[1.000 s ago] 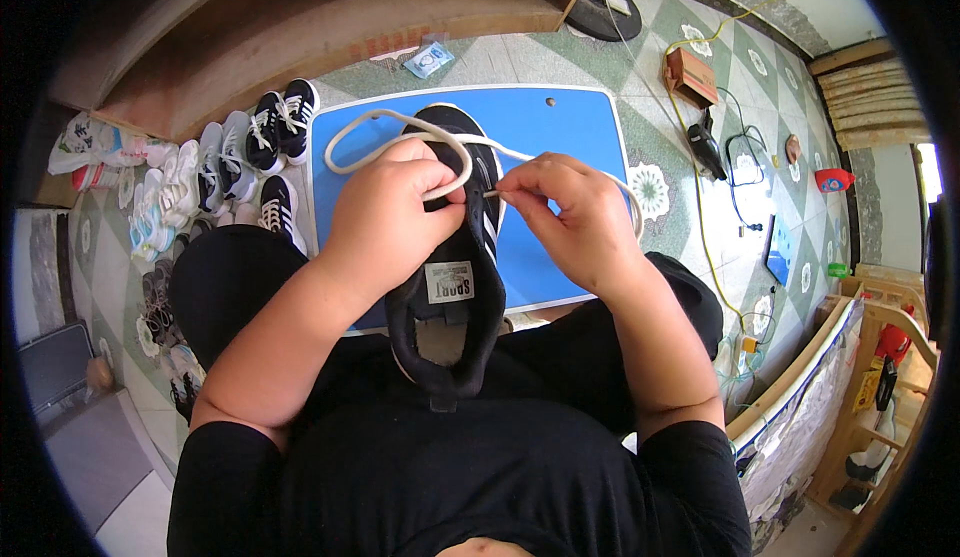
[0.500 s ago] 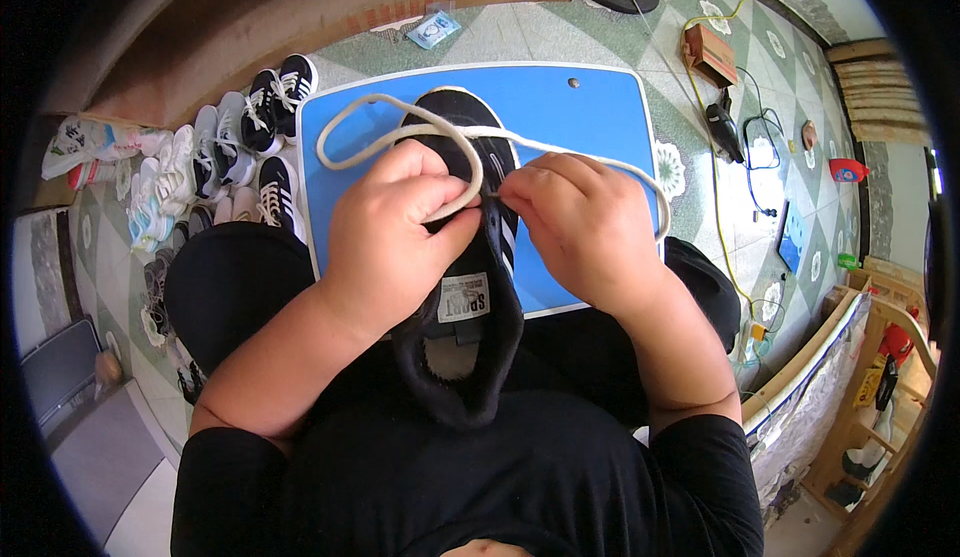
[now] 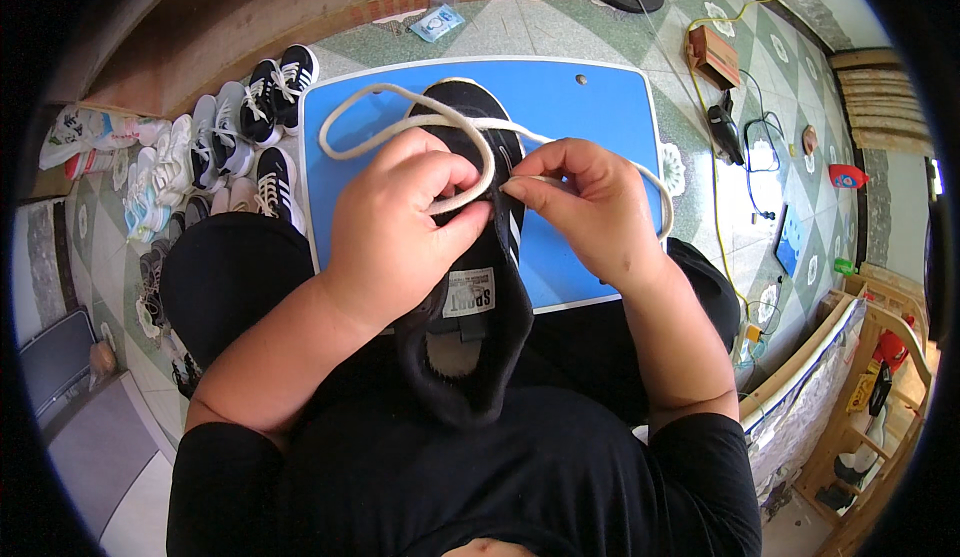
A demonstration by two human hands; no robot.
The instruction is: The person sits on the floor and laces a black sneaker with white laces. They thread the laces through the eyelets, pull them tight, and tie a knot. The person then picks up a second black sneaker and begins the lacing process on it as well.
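Observation:
A black sneaker (image 3: 515,302) with white side stripes lies with its toe on a blue table (image 3: 575,107) and its heel toward my body. A cream shoelace (image 3: 352,107) loops over its front and trails to the right. My left hand (image 3: 405,222) is closed at the lacing opening, thumb and fingers pinched around part of the lace. Opposite it, my right hand (image 3: 600,207) pinches the lace between thumb and forefinger near the eyelets. The fingers hide the eyelets and the exact lace end. A whitish label (image 3: 469,292) shows inside the shoe.
Several pairs of shoes (image 3: 225,135) stand on the tiled floor to the left. A cardboard box (image 3: 713,57) and a yellow cable (image 3: 716,227) lie to the right. A blue packet (image 3: 437,24) lies beyond the table, and a grey chair (image 3: 85,427) stands at lower left.
My right hand has turned so its thumb and forefinger show, pinching the lace a little farther from the left fingers. The left hand stays at the shoe's opening.

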